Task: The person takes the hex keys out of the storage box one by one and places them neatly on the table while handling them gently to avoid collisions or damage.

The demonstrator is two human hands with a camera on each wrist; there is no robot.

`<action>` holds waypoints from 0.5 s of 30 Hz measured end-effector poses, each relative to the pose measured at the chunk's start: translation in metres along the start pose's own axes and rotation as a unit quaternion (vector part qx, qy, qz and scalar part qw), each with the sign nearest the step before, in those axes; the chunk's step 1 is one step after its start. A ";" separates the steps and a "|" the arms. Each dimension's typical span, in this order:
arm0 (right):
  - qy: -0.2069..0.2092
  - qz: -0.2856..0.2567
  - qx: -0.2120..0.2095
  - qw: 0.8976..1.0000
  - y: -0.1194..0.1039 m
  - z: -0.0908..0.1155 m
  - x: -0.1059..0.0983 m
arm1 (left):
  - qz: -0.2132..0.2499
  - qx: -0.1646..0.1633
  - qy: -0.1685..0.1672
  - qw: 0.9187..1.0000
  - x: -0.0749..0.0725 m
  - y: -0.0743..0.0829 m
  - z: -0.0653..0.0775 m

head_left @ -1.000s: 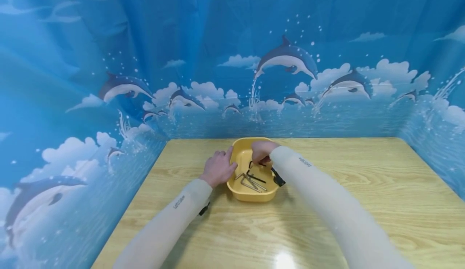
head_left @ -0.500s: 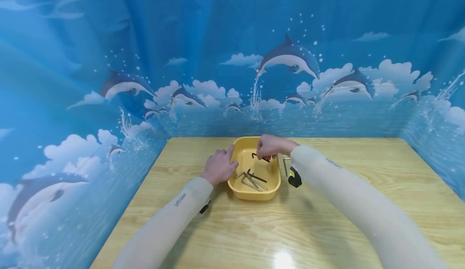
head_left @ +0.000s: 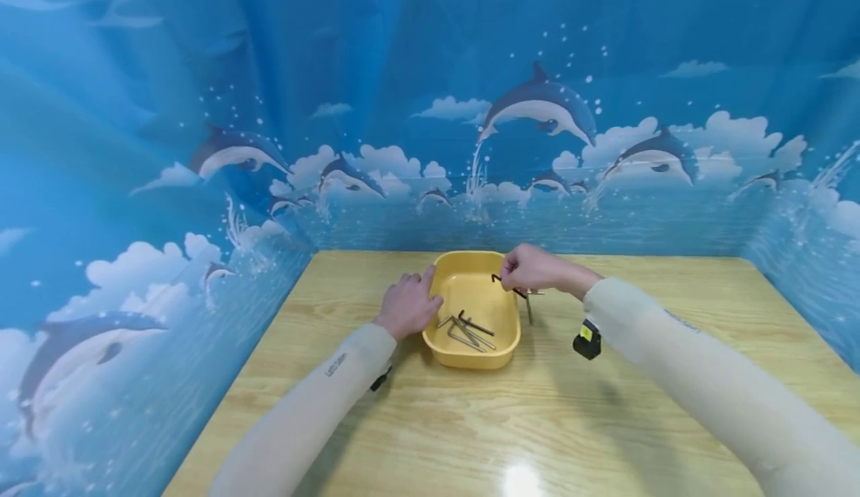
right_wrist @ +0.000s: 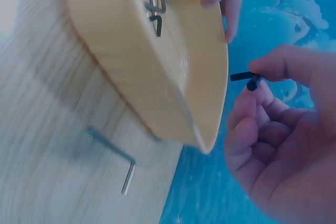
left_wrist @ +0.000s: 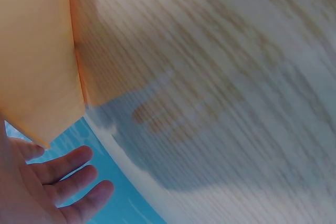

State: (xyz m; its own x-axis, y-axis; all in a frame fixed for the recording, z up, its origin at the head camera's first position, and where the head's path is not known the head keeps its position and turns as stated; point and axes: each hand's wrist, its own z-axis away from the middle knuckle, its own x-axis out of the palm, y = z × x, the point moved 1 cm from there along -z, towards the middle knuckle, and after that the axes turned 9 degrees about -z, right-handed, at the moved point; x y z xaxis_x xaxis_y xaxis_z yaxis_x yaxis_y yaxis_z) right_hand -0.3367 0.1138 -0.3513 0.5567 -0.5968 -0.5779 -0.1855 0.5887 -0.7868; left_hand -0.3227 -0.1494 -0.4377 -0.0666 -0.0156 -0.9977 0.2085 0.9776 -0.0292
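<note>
Between thumb and fingertips, my right hand (head_left: pixel 527 267) pinches a black hex key (head_left: pixel 508 286), raised at the right rim of a yellow plastic bin (head_left: pixel 472 360). In the right wrist view the key's short arm (right_wrist: pixel 241 76) sticks out past the thumb. My left hand (head_left: pixel 407 307) rests on the bin's left rim, thumb over the edge; in the left wrist view its other fingers (left_wrist: pixel 71 182) are extended and loose outside the wall. Inside the bin lie several hex keys (head_left: pixel 466 333), silver and black, crossing each other. A silver hex key (right_wrist: pixel 128 169) lies on the table to the bin's right.
The bin stands on a wood-grain table (head_left: pixel 430 430) near its back edge. Blue curtains (head_left: pixel 376 94) printed with dolphins rise behind and beside the table. A black wrist device (head_left: pixel 587 339) hangs under the right sleeve.
My right hand has lifted the black hex key from inside the bin and moved right to the rim. The silver key on the table has come into view. My left hand stays put.
</note>
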 end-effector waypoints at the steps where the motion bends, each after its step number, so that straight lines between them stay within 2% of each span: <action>1: 0.004 0.000 0.000 1.000 0.003 0.003 -0.002 | -0.001 -0.001 0.000 1.000 0.000 0.000 0.000; 9: 0.030 -0.003 0.025 0.999 0.025 0.024 -0.022 | -0.005 -0.007 -0.011 1.000 -0.003 0.002 0.000; 15: 0.043 -0.001 0.044 0.998 0.045 0.033 -0.028 | -0.003 -0.009 -0.014 1.000 -0.004 0.003 0.001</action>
State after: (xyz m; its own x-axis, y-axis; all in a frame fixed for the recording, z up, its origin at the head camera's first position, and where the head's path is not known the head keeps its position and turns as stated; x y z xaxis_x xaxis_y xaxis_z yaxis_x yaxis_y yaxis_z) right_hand -0.3338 0.1751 -0.3634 0.4843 -0.6400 -0.5965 -0.1104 0.6316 -0.7674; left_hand -0.3211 -0.1470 -0.4335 -0.0408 -0.0260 -0.9988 0.1911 0.9810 -0.0334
